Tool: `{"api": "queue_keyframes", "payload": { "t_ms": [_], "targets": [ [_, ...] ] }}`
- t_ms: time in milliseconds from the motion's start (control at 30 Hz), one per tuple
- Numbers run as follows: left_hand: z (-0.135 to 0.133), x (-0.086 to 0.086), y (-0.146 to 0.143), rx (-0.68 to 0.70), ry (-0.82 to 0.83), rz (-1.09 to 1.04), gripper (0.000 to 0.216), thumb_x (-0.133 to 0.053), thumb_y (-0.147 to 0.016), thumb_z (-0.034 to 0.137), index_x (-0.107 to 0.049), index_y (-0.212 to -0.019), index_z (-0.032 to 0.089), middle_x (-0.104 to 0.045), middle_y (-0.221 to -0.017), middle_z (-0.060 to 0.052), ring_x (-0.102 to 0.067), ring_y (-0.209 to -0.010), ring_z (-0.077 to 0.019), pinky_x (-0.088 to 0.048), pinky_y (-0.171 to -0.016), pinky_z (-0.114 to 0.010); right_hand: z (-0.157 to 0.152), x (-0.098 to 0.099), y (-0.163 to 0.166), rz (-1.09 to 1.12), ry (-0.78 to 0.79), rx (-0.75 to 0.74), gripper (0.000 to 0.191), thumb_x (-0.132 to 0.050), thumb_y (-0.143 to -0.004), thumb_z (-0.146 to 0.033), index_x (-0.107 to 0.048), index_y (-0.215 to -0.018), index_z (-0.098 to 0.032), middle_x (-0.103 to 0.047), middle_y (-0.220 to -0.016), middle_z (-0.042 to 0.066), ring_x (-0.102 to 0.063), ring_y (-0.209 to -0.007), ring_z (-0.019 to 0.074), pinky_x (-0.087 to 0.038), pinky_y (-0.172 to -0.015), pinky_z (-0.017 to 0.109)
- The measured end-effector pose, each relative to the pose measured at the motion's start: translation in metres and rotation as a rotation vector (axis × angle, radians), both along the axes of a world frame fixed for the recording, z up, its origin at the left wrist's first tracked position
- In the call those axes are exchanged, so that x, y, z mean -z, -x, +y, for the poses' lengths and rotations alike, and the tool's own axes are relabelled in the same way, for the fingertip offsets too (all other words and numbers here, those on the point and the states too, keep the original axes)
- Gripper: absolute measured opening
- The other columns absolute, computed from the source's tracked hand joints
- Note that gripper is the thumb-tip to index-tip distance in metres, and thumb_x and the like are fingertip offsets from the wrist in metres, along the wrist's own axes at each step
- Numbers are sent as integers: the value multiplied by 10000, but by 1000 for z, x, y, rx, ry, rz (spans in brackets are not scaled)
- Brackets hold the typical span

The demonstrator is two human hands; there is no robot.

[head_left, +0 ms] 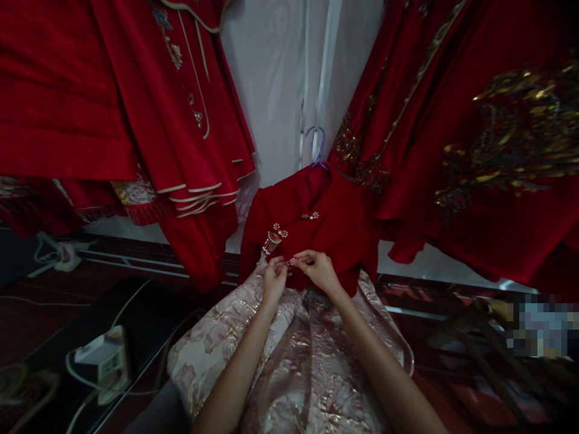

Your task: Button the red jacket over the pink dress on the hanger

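Note:
A small red jacket [325,208] hangs on a purple hanger [319,144] in front of me, above a pale pink brocade skirt [289,355]. Two pearl clasps show on its front, one with a tassel [272,239] and one smaller [310,216]. My left hand [274,278] and my right hand [317,269] meet at the jacket's front edge. Both pinch a small fastening [289,262] between fingertips; the piece itself is too small to make out.
Red embroidered garments hang at the left [136,102] and right [474,132], flanking a white wall [280,90]. A white power strip [105,360] with cables lies on the dark floor at lower left. A dark chair-like frame [470,337] stands at lower right.

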State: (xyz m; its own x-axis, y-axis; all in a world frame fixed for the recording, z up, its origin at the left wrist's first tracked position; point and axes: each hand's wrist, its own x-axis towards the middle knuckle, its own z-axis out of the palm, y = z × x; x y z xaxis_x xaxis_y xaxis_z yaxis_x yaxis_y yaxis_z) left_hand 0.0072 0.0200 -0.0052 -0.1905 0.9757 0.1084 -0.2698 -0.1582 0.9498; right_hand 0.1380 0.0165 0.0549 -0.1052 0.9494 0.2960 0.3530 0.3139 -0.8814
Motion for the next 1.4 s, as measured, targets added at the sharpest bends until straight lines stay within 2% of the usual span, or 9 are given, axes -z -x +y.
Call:
{"api": "queue_keyframes", "payload": {
  "t_ms": [167,333,467,667,767,933,1233,1333,1400],
  "targets": [
    [2,7,-4,-27,-59,227,231,-650,-685,252,-531,-857,154,-610,-753,-24,-597,-628,-116,-504,-500,-210,4,14,-2,-51,-19,89,141,-638,-725,-293,-665,-811,-185,-700,-737,24,-653,-659,140,-520,-645,246],
    [0,10,-4,-84,-134,378,146,-597,-741,234,-584,-858,149,-644,-807,-55,-621,-702,-125,-521,-611,-232,6,25,-4,-59,-34,136,146,-603,-753,-306,-642,-820,-183,-694,-748,28,-639,-633,136,-516,-630,249],
    [0,10,-3,-94,-135,252,170,-595,-736,212,-586,-889,139,-649,-823,-51,-633,-729,-125,-538,-687,-265,6,26,-7,-53,-51,148,160,-600,-758,-324,-642,-817,-181,-696,-759,33,-635,-633,138,-517,-639,259],
    [2,8,0,9,-81,29,253,-646,-720,327,-597,-870,129,-664,-786,-45,-655,-712,-135,-556,-715,-293,7,25,-12,35,-18,12,229,-635,-737,-364,-667,-863,-175,-707,-806,40,-652,-708,151,-525,-697,273],
    [2,8,1,16,-46,-7,300,-664,-698,364,-607,-865,122,-675,-783,-52,-660,-685,-138,-557,-721,-308,8,26,-10,41,-33,11,237,-637,-740,-365,-672,-874,-173,-706,-799,37,-652,-702,147,-525,-694,267],
    [-2,7,1,-1,-118,109,225,-668,-686,264,-628,-858,126,-683,-820,-59,-655,-774,-142,-530,-770,-290,4,27,-3,13,-97,88,235,-614,-765,-379,-677,-879,-185,-704,-797,34,-651,-699,148,-521,-700,270],
    [-9,3,4,-1,-80,165,210,-660,-676,232,-660,-852,118,-698,-806,-69,-653,-741,-150,-518,-748,-292,-4,28,1,-32,-120,107,255,-556,-802,-397,-659,-916,-193,-680,-823,43,-633,-714,161,-515,-661,276],
    [-6,8,6,1,-104,211,182,-639,-698,234,-652,-844,125,-686,-818,-66,-644,-761,-146,-509,-753,-281,-4,30,3,-82,-173,123,214,-529,-811,-344,-634,-919,-191,-647,-861,51,-603,-726,155,-498,-670,277],
    [-4,11,6,-22,-128,231,173,-615,-716,216,-631,-868,134,-669,-835,-58,-635,-774,-135,-504,-749,-267,-4,31,4,-120,-218,147,192,-549,-766,-267,-601,-932,-185,-618,-876,51,-573,-719,147,-484,-687,278]
  ]
}}
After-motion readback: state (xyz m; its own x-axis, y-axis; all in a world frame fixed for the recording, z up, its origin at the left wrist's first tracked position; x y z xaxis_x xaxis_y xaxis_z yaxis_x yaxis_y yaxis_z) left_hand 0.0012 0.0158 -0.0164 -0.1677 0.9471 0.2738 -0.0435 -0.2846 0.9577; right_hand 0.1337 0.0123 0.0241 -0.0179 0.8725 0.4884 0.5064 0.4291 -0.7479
